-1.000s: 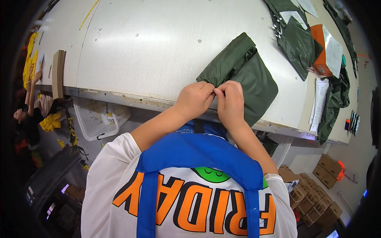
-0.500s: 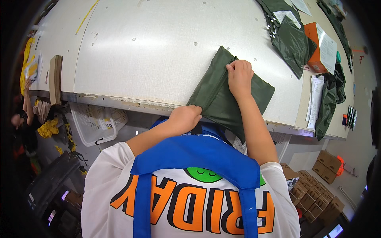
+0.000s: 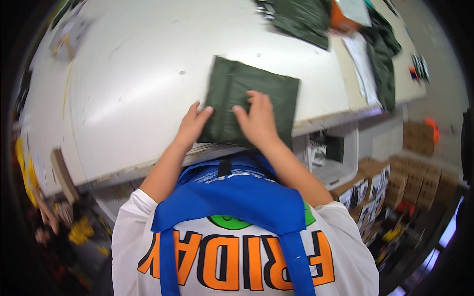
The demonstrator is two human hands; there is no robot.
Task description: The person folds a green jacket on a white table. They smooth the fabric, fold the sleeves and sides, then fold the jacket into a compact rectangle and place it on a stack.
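A dark green plastic mailing bag (image 3: pixel 276 84) lies on the white worktable in front of me, its folded flap strip running along the left side. My right hand (image 3: pixel 259 121) rests on top of the bag with thumb and fingers apart. At the bag's left edge is my left hand (image 3: pixel 191 127); its thumb touches the edge and the fingers stand apart from it. The bag's near edge reaches the table's front edge.
More dark green bags (image 3: pixel 301 19) lie at the far right beside an orange box (image 3: pixel 341 19) and white papers (image 3: pixel 360 66). A brown board (image 3: pixel 64 175) stands at the left table edge. Cardboard boxes (image 3: pixel 414 182) are stacked at lower right. Another person's arm (image 3: pixel 45 212) shows at far left.
My view has swung to the right. The bag now lies squarer on the table. My right hand has gone from pinching the flap to resting spread, and my left hand has let go of the corner.
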